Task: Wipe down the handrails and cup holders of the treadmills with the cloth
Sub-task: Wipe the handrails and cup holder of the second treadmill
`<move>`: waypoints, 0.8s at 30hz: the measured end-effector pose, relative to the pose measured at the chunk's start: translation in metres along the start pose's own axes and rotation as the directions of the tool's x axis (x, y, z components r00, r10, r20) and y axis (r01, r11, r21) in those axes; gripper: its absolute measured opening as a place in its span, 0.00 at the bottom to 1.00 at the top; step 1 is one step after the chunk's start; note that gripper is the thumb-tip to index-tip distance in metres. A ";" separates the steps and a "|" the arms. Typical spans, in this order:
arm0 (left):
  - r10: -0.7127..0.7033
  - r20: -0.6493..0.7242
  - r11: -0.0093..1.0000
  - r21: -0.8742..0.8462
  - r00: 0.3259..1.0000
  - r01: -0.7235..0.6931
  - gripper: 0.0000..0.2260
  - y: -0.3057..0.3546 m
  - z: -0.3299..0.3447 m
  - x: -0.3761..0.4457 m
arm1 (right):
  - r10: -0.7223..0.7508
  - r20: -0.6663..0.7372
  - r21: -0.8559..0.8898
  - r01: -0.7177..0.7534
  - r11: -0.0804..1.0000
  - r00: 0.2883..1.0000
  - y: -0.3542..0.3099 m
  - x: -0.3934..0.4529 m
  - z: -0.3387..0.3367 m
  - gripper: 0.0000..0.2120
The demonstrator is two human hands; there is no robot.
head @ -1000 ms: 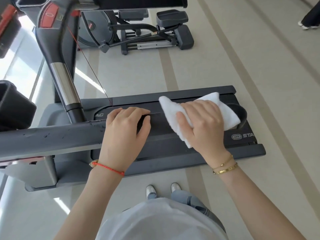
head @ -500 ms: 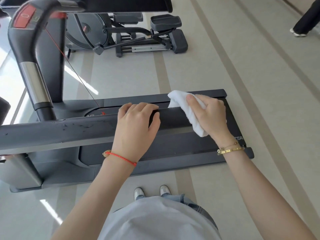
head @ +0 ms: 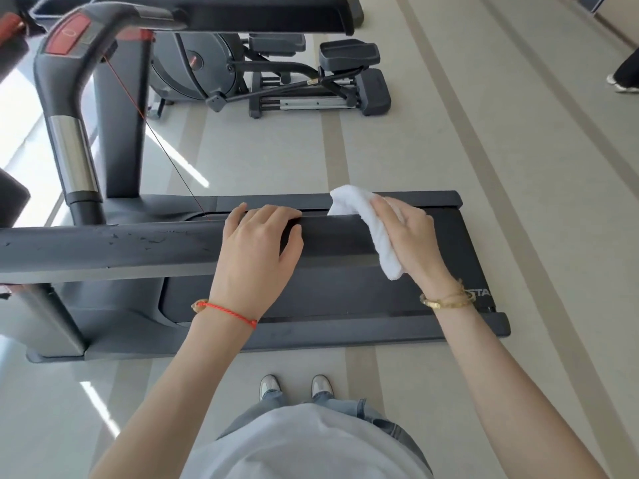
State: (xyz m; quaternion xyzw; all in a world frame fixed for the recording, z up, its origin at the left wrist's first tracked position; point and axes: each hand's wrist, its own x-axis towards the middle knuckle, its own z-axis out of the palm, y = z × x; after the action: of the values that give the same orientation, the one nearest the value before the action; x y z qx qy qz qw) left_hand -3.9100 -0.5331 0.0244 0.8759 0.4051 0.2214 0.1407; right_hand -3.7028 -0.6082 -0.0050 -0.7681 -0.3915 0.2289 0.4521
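A dark grey treadmill handrail (head: 103,248) runs across the view from the left edge to the middle. My left hand (head: 259,250) lies over the rail's right part, fingers curled over its far edge. At the rail's right end my right hand (head: 411,236) holds a folded white cloth (head: 366,223) wrapped over the rail end, fingers around the far side. The treadmill's belt deck (head: 345,292) lies on the floor below. A second handrail (head: 65,108) with a chrome section and a red pad rises at the upper left.
An elliptical trainer (head: 276,74) stands on the floor beyond the treadmill. Another person's leg and shoe (head: 626,81) show at the right edge. My shoes (head: 294,385) stand just in front of the treadmill's near side rail. A thin red safety cord (head: 166,153) hangs from the console.
My right hand has turned the cloth from lying flat over the rail to wrapping around its right end. My left hand stays on the rail. The camera has shifted.
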 end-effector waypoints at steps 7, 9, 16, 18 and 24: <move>0.000 0.013 1.000 -0.012 1.000 0.000 0.10 -0.003 -0.001 0.001 | -0.506 0.042 -0.491 0.459 0.740 0.861 -0.012 -0.014 0.017 0.19; 0.011 0.000 1.000 -0.015 1.000 -0.011 0.10 -0.007 -0.005 -0.001 | -0.563 0.093 -0.572 0.507 0.646 0.822 -0.018 -0.010 0.022 0.20; -0.032 -0.090 0.999 -0.015 0.995 0.031 0.09 -0.046 -0.030 -0.008 | -0.609 0.226 -0.682 0.570 0.458 0.760 -0.053 -0.002 0.074 0.23; -0.039 -0.115 0.999 -0.015 0.993 0.038 0.08 -0.062 -0.040 -0.010 | -0.643 0.217 -0.682 0.586 0.439 0.735 -0.062 -0.005 0.093 0.23; -0.096 -0.189 0.994 -0.062 0.977 0.086 0.09 -0.138 -0.085 -0.019 | -0.735 0.078 -0.698 0.563 0.442 0.673 -0.086 -0.018 0.159 0.22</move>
State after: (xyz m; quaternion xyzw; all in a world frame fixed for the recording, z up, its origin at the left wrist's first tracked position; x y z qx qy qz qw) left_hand -4.0528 -0.4548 0.0341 0.8270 0.4504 0.3085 0.1343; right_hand -3.8595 -0.5162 -0.0075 -0.6848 -0.6542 -0.2149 0.2384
